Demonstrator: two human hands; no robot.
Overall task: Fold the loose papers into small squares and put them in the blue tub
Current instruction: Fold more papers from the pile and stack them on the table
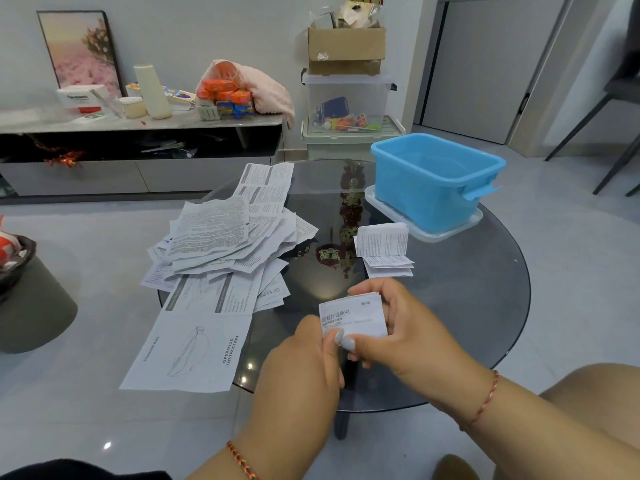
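A small folded square of printed paper is held above the near part of the round dark glass table. My left hand pinches its lower left corner and my right hand grips its right side, thumb on the bottom edge. A heap of loose printed papers covers the table's left side, with a long instruction sheet hanging over the near left edge. Folded paper squares lie stacked in the middle. The blue tub stands at the far right on a clear lid.
A low cabinet with boxes, packets and a pink cloth runs along the back wall. Stacked storage bins and a cardboard box stand behind the table. A grey stool is at the left, chair legs at the far right.
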